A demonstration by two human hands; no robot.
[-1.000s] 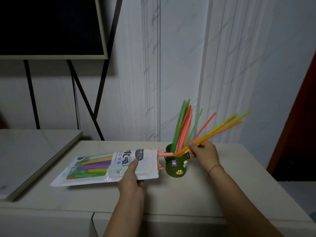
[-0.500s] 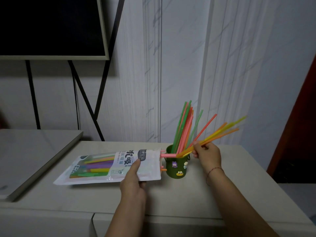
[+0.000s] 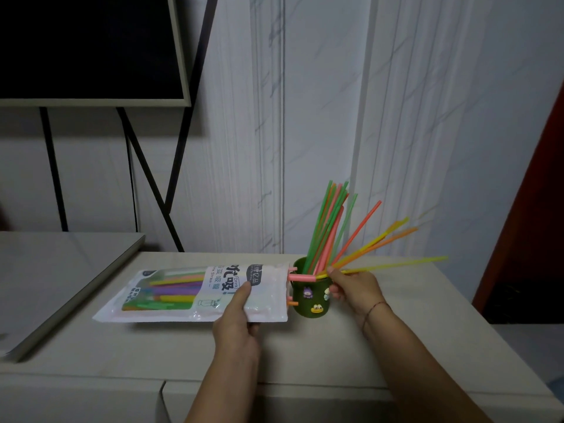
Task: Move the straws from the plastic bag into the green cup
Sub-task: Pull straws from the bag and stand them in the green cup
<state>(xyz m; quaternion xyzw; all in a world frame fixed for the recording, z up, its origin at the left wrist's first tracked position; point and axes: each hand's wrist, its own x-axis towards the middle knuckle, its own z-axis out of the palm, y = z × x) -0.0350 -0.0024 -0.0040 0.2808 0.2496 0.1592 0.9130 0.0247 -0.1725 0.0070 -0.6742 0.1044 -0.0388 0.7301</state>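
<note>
Where the straws are: many green, pink and orange straws [image 3: 328,227] stand in the green cup, leaning a little to the right; other straws lie inside the plastic bag.
Green cup [image 3: 308,312]: upright on the counter [image 3: 335,355], with small cartoon stickers on its near wall.
Plastic bag [image 3: 183,296]: flat on the counter, left of the cup, its right end just beside the cup.
Pink straw [image 3: 302,278]: it comes out of the bag's right end and reaches across the cup's rim.
Left hand [image 3: 236,326]: it grips the bag's near right corner, thumb on top and fingers under.
Right hand [image 3: 355,290]: just right of the cup, it pinches the low ends of several yellow and orange straws [image 3: 377,242] at the rim; they fan out to the right, and one yellow straw is almost level.
Dark screen [image 3: 91,47]: on a black stand, far left.
</note>
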